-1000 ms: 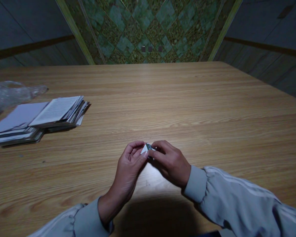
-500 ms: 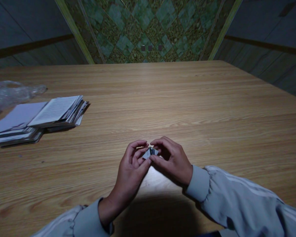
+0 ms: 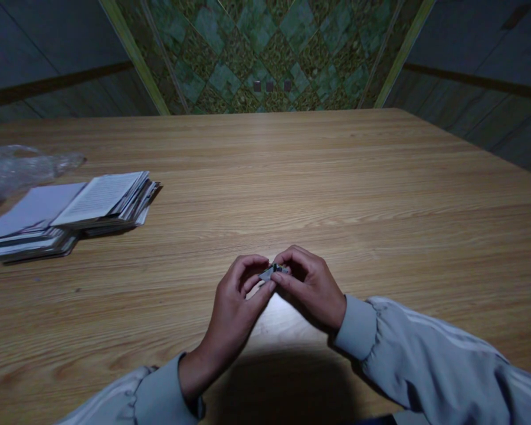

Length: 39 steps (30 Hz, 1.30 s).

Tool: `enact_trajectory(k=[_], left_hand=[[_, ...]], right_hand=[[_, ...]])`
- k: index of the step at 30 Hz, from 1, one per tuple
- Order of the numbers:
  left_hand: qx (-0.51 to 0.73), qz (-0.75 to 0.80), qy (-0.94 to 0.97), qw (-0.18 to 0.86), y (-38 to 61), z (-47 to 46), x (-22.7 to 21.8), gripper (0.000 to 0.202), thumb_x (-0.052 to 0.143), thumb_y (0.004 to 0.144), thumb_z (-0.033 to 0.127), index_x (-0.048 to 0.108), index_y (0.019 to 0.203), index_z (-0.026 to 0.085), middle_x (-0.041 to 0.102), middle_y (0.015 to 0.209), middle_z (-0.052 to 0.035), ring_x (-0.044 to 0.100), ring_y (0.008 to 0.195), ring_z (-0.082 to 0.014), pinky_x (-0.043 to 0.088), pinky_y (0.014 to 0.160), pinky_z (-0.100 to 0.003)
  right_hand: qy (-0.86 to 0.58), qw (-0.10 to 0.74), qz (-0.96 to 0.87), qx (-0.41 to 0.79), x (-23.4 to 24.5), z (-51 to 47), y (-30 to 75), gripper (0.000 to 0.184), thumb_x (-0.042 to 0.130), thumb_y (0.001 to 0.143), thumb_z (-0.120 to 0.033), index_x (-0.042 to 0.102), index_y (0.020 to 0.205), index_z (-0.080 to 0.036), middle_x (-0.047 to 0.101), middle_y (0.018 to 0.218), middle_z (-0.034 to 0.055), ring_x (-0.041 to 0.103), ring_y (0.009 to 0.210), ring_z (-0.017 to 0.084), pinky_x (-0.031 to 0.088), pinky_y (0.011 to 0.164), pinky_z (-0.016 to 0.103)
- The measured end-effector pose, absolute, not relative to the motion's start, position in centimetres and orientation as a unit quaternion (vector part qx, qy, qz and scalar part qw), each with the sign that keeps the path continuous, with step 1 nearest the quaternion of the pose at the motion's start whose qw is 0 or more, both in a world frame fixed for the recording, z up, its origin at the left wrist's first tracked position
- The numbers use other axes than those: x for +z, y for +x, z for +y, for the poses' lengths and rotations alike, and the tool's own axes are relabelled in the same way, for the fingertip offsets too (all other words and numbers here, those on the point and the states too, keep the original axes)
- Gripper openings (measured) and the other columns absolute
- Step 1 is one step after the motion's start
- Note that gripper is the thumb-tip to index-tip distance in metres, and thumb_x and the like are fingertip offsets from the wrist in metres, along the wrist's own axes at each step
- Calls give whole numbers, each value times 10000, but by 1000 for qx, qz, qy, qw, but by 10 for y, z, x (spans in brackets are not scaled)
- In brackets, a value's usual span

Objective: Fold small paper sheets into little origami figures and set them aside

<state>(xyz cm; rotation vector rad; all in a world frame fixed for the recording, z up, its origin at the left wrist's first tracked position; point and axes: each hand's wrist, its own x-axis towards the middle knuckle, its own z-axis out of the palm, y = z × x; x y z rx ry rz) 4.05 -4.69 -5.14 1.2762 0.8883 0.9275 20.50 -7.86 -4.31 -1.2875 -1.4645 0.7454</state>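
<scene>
My left hand and my right hand meet just above the wooden table, near its front edge. Between their fingertips they pinch a small folded piece of paper, grey and white, mostly hidden by the fingers. Both hands have curled fingers closed on it from either side. Grey sleeves cover both forearms.
A loose stack of printed paper sheets lies at the left of the table. Behind it sits a crumpled clear plastic wrapper. A green patterned floor shows beyond the table's far edge.
The fingers have worked the small folded paper, which now looks flatter and more hidden between the fingertips. Both hands stay in about the same place.
</scene>
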Motion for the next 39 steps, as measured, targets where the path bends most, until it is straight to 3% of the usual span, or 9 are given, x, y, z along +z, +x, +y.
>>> enact_trajectory(k=[4, 10, 16, 25, 33, 39], left_hand=[[365, 412, 614, 565, 37, -46, -48, 202, 769, 816, 309, 681, 950, 188, 722, 902, -53, 688, 854, -198, 541, 750, -274], [365, 413, 591, 589, 37, -44, -51, 200, 786, 792, 327, 682, 875, 178, 701, 792, -29, 640, 721, -164, 495, 643, -242], [358, 417, 586, 595, 38, -44, -49, 189, 786, 786, 322, 692, 838, 167, 679, 764, -20, 606, 709, -150, 475, 633, -229], [329, 418, 591, 607, 39, -46, -50, 203, 779, 789, 330, 668, 769, 161, 632, 693, -4, 542, 643, -130, 424, 585, -220], [308, 379, 644, 588, 36, -46, -52, 185, 701, 881, 372, 682, 927, 194, 663, 810, -11, 585, 734, -150, 455, 654, -241], [298, 398, 648, 577, 35, -45, -50, 278, 694, 878, 404, 669, 744, 162, 647, 699, -19, 560, 667, -149, 437, 604, -244]], right_hand=[[-522, 519, -583, 343, -45, -79, 204, 90, 675, 875, -273, 646, 876, -188, 605, 799, 3, 547, 719, 138, 432, 639, 260], [-521, 515, -564, 382, -50, -79, 202, 127, 667, 869, -306, 611, 893, -195, 606, 781, -2, 542, 705, 135, 450, 626, 253], [-509, 511, -571, 392, -49, -79, 204, 151, 665, 871, -311, 636, 963, -196, 641, 838, 14, 572, 754, 145, 474, 663, 263], [-511, 503, -582, 383, -48, -79, 206, 199, 634, 907, -361, 647, 823, -181, 613, 727, -1, 537, 666, 129, 436, 613, 253], [-501, 536, -551, 397, -47, -79, 206, 232, 670, 888, -382, 640, 780, -180, 624, 716, -3, 556, 666, 129, 444, 613, 254], [-480, 544, -533, 435, -46, -79, 205, 254, 707, 864, -402, 645, 767, -175, 646, 719, 5, 580, 655, 130, 469, 605, 261]])
